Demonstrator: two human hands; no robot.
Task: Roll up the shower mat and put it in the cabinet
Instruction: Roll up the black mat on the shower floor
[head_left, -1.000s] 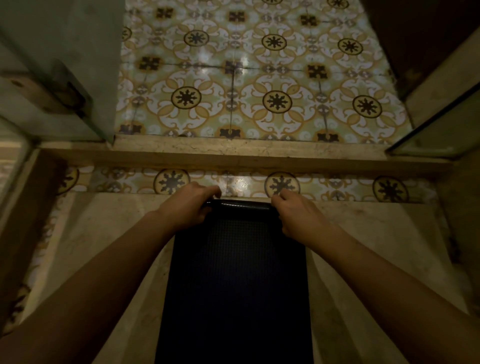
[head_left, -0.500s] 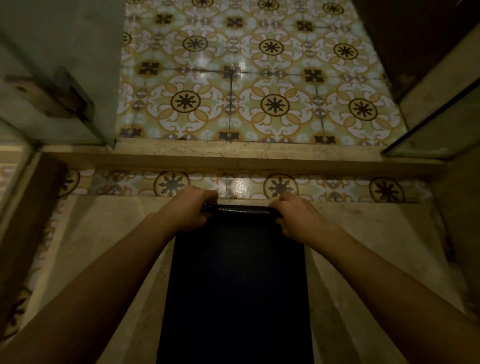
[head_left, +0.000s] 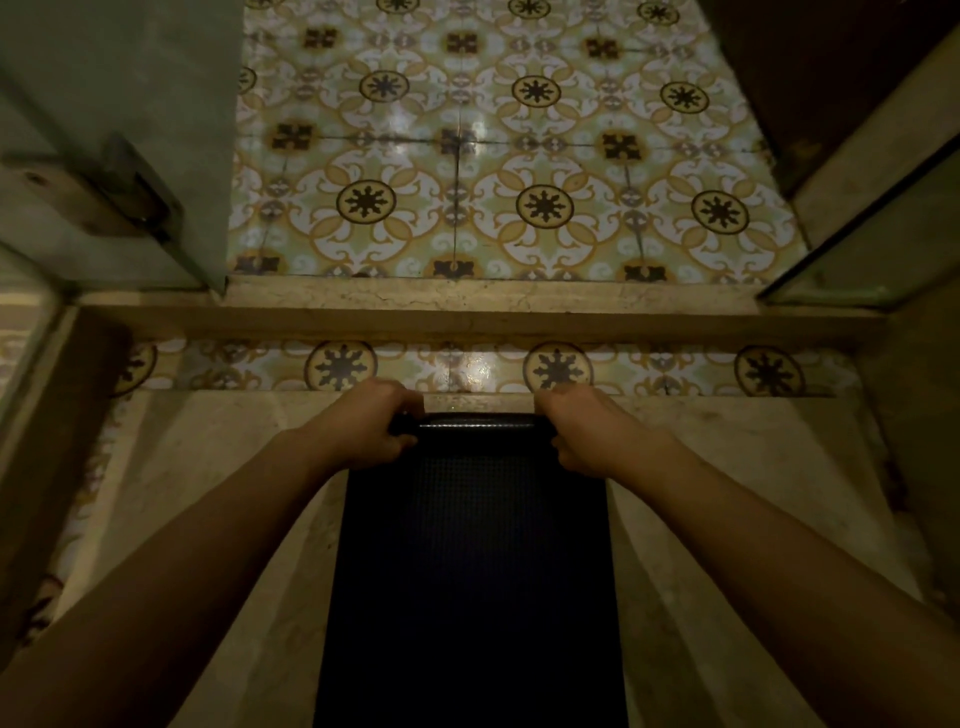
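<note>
**Both hands curled on the far roll of the shower mat**

A dim shower stall floor (head_left: 218, 519) of pale stone fills the lower view, bordered at its far edge by a strip of patterned tile and a raised stone threshold (head_left: 467, 312). Beyond the threshold lies a patterned tile floor (head_left: 519, 156) in yellow, white and dark brown. A glass door (head_left: 130, 104) with a metal hinge stands at the left, and a glass panel (head_left: 857, 239) at the right.

The dark shower mat (head_left: 472, 571) lies flat along the middle of the stall floor, running from the near edge toward the threshold. Its far end is turned into a narrow roll. The left hand (head_left: 371, 426) is closed around the roll's left end, fingers wrapped over the top. The right hand (head_left: 584, 428) is clamped likewise on the right end. Between them the roll shows bare.
</note>
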